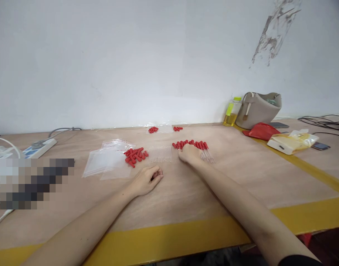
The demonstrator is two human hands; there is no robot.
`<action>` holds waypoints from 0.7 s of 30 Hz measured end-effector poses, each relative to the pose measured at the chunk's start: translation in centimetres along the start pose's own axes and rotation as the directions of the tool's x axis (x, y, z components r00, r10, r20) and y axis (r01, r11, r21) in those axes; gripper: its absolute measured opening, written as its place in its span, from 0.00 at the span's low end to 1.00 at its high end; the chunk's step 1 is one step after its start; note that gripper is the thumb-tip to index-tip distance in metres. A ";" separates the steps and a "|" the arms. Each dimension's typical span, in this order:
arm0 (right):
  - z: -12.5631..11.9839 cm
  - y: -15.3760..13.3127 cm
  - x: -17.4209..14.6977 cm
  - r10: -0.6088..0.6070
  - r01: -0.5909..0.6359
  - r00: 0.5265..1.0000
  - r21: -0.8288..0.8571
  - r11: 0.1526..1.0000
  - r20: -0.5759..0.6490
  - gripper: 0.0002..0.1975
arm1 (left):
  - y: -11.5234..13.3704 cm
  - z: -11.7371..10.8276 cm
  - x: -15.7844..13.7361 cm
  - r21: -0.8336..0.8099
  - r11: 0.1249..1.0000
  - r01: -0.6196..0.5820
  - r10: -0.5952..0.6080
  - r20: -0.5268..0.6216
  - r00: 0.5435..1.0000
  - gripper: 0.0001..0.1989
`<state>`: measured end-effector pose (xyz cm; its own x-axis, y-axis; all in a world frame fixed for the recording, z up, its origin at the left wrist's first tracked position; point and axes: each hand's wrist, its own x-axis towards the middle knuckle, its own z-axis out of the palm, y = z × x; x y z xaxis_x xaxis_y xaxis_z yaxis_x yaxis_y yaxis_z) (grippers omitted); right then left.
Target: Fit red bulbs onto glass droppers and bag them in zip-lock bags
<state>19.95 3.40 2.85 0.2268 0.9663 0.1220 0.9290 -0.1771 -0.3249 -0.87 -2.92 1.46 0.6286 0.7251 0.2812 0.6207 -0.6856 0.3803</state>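
My right hand (190, 153) is bent down over a row of droppers with red rubber bulbs (197, 144) and thin clear tubes. The palm and arm hide its fingertips, so I cannot see what they grip among the tubes. My left hand (147, 180) rests on the table with curled fingers, and no object shows in it. Just beyond it lies a row of bare clear tubes (160, 154), side by side. To their left is a loose pile of red rubber bulbs (134, 156), partly over clear zip bags (108, 159).
Small groups of red pieces (153, 129) lie on clear plastic near the wall. At right stand a bottle of yellow liquid (230, 112) and a grey bag (259, 109), with a red pouch (261, 132) and a yellow-white packet (291, 142). A power strip (43, 147) and cables lie left.
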 end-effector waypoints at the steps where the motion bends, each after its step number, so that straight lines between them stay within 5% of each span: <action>1: 0.0 0.0 0.0 -0.002 0.002 1.000 -0.004 1.000 0.016 0.19 | 0.0 0.0 0.0 -0.006 1.000 0.002 -0.002 0.000 1.000 0.07; 7: -0.4 0.2 -0.3 -0.011 0.013 0.998 -0.031 0.999 0.057 0.22 | 0.1 0.1 0.0 -0.029 1.000 0.003 -0.003 -0.015 1.000 0.10; 13: -0.3 -1.2 -0.7 -0.177 0.177 0.984 -0.029 0.984 0.000 0.18 | 0.4 -0.2 0.0 0.001 0.999 0.033 -0.032 -0.047 0.998 0.11; 21: 0.5 -3.5 1.5 -0.058 0.060 0.981 -0.003 0.998 0.184 0.15 | 0.4 0.1 0.0 -0.024 1.000 -0.001 0.000 -0.045 0.999 0.05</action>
<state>16.94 5.53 3.73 0.1145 0.9928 -0.0342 0.9418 -0.1194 -0.3143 -0.59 -3.21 1.53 0.6070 0.7273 0.3204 0.6088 -0.6847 0.4007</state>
